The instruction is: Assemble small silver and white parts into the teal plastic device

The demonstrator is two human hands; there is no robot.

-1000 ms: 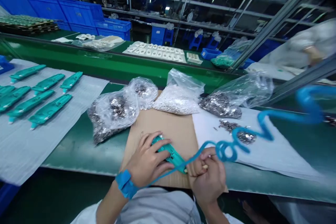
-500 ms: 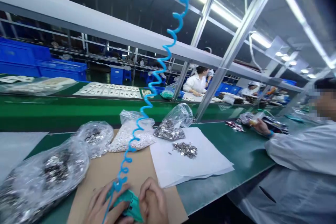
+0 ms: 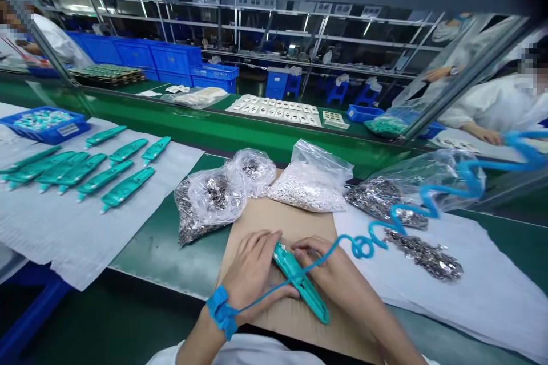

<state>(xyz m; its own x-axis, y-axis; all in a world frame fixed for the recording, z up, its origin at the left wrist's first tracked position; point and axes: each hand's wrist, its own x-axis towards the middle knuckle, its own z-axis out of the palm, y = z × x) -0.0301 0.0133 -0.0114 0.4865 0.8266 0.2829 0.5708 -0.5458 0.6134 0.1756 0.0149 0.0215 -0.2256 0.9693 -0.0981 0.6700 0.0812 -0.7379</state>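
A long teal plastic housing (image 3: 314,299) lies at a slant over the brown cardboard (image 3: 252,228) in front of me. My left hand (image 3: 252,271) is closed along its left side, fingers at the upper end and thumb near the middle. On the other side, my right hand (image 3: 323,259) has its fingertips pinched together close to the housing's upper part; whatever sits between them is too small to make out. A blue band (image 3: 221,312) circles my left wrist, and its coiled blue cord (image 3: 363,245) crosses over the housing and my right hand.
Bags of small metal parts (image 3: 214,197) and white bits (image 3: 306,185) stand behind the cardboard. Loose metal pieces (image 3: 428,256) lie on white paper at right. Several teal housings (image 3: 128,188) rest at left near a blue bin (image 3: 47,124). Co-workers sit across the line.
The view has swung left and down, bringing the row of teal housings into sight. The housing in my hands now shows nearly whole, and my right hand has moved to its upper part.
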